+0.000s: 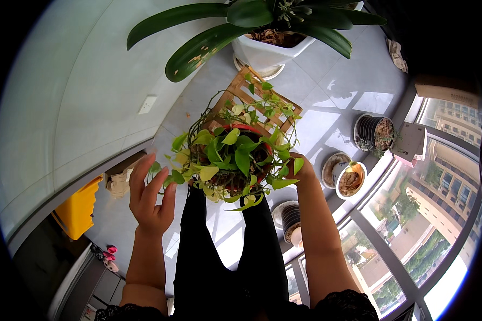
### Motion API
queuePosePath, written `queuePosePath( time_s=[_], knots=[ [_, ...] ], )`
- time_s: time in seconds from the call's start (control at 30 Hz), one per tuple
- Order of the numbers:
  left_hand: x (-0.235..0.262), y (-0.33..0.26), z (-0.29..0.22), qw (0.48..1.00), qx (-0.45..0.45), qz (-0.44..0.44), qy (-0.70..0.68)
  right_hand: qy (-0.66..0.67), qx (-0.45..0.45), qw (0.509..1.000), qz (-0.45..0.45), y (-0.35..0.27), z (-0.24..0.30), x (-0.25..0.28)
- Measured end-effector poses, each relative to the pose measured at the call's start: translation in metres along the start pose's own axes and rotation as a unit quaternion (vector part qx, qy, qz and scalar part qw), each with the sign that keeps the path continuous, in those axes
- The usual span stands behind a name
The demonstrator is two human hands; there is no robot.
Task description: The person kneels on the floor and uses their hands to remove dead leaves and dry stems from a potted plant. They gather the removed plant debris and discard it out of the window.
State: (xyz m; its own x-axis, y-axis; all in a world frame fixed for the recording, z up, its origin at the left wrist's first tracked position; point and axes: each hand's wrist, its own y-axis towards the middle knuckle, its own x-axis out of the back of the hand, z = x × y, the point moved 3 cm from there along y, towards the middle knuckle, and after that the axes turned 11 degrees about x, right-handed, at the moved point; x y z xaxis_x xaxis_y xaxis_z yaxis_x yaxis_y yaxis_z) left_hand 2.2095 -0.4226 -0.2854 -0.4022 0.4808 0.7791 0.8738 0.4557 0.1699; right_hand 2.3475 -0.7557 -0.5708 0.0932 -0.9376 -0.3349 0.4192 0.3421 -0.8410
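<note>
A trailing pothos (pixel 235 152) with green and yellowish leaves grows in a red pot (pixel 243 128), whose rim shows only in part through the foliage. The pot appears to stand on a slatted wooden stool (pixel 235 88), in front of my legs. To the left of the plant, my left hand (pixel 152 200) is open, its fingers apart beside a few outer leaves. Whether it touches them, I cannot tell. My right hand (pixel 303 170) is at the plant's right side among leaves. Its fingertips are hidden, so its grip does not show.
A broad-leaved plant in a white pot (pixel 273 52) stands beyond the stool. Several smaller pots line the window side, among them a white pot (pixel 349 179) and a dark ribbed pot (pixel 374 134). A cardboard box (pixel 411 143) sits there too. A yellow bin (pixel 77 208) stands at left.
</note>
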Motion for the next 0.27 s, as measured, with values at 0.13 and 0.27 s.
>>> queuePosePath(
  time_s=[0.13, 0.27],
  knots=[
    [0.014, -0.014, 0.017, 0.999, 0.048, -0.02, -0.005, 0.011, 0.109, 0.977, 0.182, -0.016, 0.0, -0.021],
    [0.024, -0.017, 0.047, 0.994, 0.092, -0.052, -0.043, 0.052, 0.14, 0.963, 0.224, -0.042, 0.026, -0.072]
  ],
)
